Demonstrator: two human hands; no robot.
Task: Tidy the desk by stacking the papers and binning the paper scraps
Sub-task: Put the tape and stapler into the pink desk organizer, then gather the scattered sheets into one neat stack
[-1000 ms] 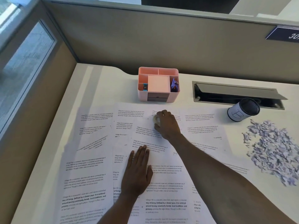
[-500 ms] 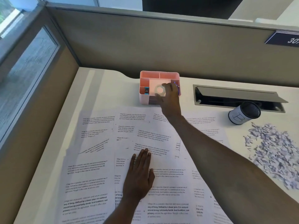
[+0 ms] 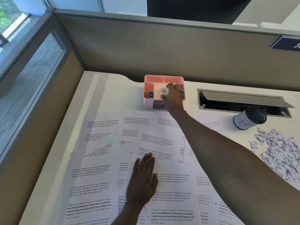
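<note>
Pink plastic is under your right hand (image 3: pixel 173 98): its fingers pinch a roll of clear tape (image 3: pixel 164 91) just over the middle compartment of the desk organiser (image 3: pixel 147 98). I judge this to be a clearing step before the stacking itself (the roll is not one of the task's own things). Your left hand (image 3: pixel 142 181) lies flat with straight fingers, pressing on the papers (image 3: pixel 97 176). These spread loose and overlapping on both sides of that palm. The paper scraps (image 3: pixel 279 151) lie in a heap well to the right of your right forearm, near a white cup (image 3: pixel 248 118). Next, I think, you must release the roll into the compartment and then gather the sheets. Lift the left palm first, or the sheets under it cannot slide together.
</note>
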